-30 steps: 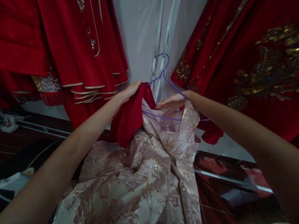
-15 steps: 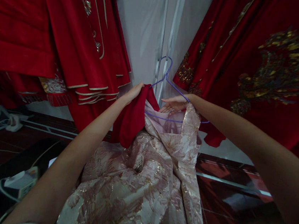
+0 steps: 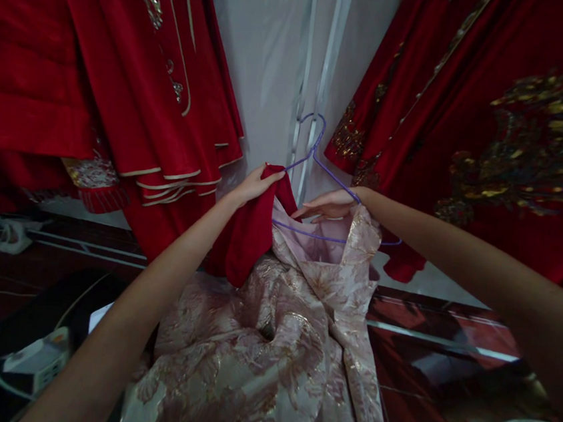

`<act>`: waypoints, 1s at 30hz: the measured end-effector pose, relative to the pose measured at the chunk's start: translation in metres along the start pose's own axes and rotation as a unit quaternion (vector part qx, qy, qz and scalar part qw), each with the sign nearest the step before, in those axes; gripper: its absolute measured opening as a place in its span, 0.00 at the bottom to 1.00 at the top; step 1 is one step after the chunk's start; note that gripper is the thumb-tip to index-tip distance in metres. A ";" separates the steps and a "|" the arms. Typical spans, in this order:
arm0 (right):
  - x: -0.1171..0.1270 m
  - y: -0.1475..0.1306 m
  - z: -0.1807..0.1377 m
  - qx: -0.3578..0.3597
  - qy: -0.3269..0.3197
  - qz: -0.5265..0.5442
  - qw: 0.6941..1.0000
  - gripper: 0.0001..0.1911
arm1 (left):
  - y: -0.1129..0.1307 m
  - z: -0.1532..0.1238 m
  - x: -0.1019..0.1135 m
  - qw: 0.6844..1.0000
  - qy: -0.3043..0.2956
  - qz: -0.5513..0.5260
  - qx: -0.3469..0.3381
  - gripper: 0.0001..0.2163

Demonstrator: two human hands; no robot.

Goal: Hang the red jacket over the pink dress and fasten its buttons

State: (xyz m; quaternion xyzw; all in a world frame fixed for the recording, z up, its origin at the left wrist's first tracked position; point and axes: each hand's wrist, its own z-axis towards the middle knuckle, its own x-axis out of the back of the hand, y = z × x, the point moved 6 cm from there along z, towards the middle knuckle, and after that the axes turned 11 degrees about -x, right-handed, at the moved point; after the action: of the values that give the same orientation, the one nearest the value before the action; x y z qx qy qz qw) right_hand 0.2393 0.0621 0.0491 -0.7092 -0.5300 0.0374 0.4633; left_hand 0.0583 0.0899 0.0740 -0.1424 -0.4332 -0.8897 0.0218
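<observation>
A pale pink and gold brocade dress [image 3: 266,357] hangs from a thin purple hanger [image 3: 335,176], its right strap over the hanger's right arm. On the hanger's left arm lies a piece of red cloth [image 3: 251,241]; whether it belongs to the dress I cannot tell. My left hand [image 3: 259,185] pinches the top of this cloth at the hanger's left shoulder. Reaching past the hanger's right arm, my right hand [image 3: 327,206] has its fingers stretched out above the neckline, the tips close to the red cloth.
Red garments with pale trim [image 3: 170,125] hang on the left, and red ones with gold sequins [image 3: 535,144] on the right. A grey-white panel [image 3: 268,48] with metal uprights is behind the hanger. Lower left, a white power strip [image 3: 39,360] with a cable lies on a dark surface.
My right hand's fingers have come closer together and moved slightly left, toward the red cloth. My left hand keeps its hold, its thumb now showing on top. The view has shifted slightly.
</observation>
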 end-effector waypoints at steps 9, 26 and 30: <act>0.002 0.016 0.005 -0.054 -0.082 0.133 0.986 0.25 | 0.006 0.006 -0.007 0.996 -0.046 -0.071 0.039 0.17; 0.085 0.009 0.003 0.076 0.425 0.009 0.902 0.16 | -0.014 0.014 0.012 0.949 0.019 0.289 -0.121 0.05; 0.110 0.052 -0.046 -0.012 0.538 -0.056 0.841 0.12 | -0.026 0.018 0.007 0.936 0.019 0.315 -0.155 0.02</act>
State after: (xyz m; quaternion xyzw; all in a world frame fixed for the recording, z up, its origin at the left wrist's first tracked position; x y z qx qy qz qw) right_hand 0.3494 0.1193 0.0874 -0.5928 -0.2367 -0.3819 0.6683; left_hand 0.0513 0.1203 0.0668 -0.2559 -0.2224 -0.8960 0.2868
